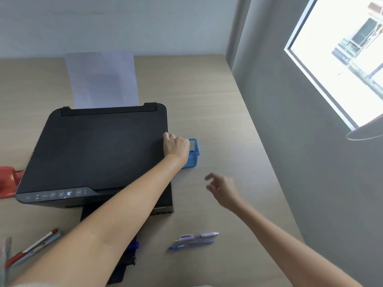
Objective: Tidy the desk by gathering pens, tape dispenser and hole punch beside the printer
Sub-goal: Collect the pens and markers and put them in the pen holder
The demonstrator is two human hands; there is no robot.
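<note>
A black printer [99, 150] sits mid-desk with white paper [101, 79] standing in its rear feed. My left hand [176, 147] reaches across the printer's right edge and grips a blue mesh pen holder [193, 153] standing on the desk beside it. My right hand [222, 189] hovers over the desk in front of the holder, fingers apart, holding nothing. Two pens, lilac and blue [194, 240], lie on the desk near me. More pens, red and pale blue [35, 246], lie at the lower left. A dark blue pen [132, 245] peeks out under my left forearm.
A red object [9, 180], partly hidden, sits left of the printer. The printer's black output tray [122, 264] juts toward me. A grey wall [290, 141] with a window borders the wooden desk [217, 112] on the right.
</note>
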